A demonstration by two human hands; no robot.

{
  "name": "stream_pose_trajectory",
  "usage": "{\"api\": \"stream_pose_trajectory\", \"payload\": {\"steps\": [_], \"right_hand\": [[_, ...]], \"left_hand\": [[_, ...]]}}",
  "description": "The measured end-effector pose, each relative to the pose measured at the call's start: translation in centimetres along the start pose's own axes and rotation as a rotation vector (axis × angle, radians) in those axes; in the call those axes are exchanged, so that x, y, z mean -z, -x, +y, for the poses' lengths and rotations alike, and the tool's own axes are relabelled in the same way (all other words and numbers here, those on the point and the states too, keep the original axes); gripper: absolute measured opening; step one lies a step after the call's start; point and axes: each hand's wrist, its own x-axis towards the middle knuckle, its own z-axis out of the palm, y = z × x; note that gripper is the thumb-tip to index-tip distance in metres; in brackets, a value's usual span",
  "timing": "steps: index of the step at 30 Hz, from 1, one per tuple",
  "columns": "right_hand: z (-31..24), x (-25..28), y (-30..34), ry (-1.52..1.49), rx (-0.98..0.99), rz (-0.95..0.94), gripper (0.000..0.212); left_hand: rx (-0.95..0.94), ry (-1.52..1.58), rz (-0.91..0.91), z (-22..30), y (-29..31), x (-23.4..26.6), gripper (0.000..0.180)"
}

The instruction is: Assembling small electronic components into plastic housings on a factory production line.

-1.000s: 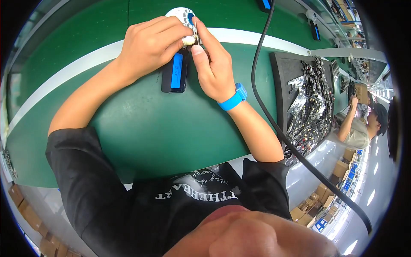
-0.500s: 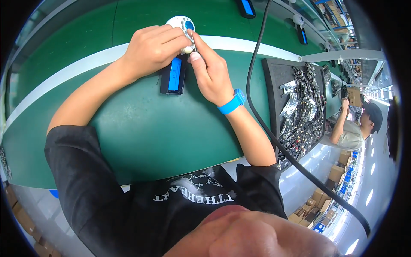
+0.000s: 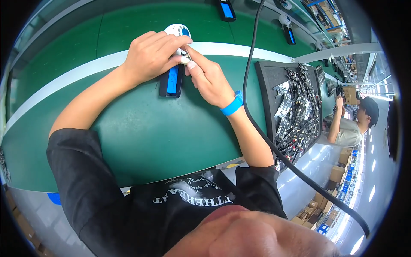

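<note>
A device with a white round head (image 3: 173, 29) and a dark body bearing a blue panel (image 3: 173, 80) lies at the far side of the green bench, its head over the pale strip. My left hand (image 3: 153, 55) covers the middle of it from the left, fingers curled and pressed against it. A whitish covering or small piece shows at the tip of my left thumb. From the right, my right hand (image 3: 209, 80), with a blue band at the wrist, brings thumb and index finger together at the same spot. Whatever lies between those fingertips is mostly hidden.
At the right a black tray (image 3: 266, 88) holds a heap of small metal and dark parts (image 3: 299, 107). A thick black cable (image 3: 295, 168) hangs across the view beside my right arm. Similar blue-panelled devices (image 3: 227, 10) rest on the green belt (image 3: 128, 25) beyond. Another person (image 3: 349, 128) works farther right.
My right index fingertip has come down from beside the blue disc on the white head. My left fingers have shifted over the device. The whole view has moved slightly.
</note>
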Motion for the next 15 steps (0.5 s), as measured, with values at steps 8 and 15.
{"api": "stream_pose_trajectory", "payload": {"steps": [8, 15], "right_hand": [[-0.8, 1.4, -0.2, 0.007, -0.002, -0.157, 0.046], [-0.9, 4.1, -0.3, -0.105, -0.077, -0.401, 0.043]], "left_hand": [[-0.079, -0.003, -0.106, 0.1, -0.3, 1.4, 0.030], [-0.125, 0.353, -0.217, -0.8, -3.7, -0.6, 0.025]]}}
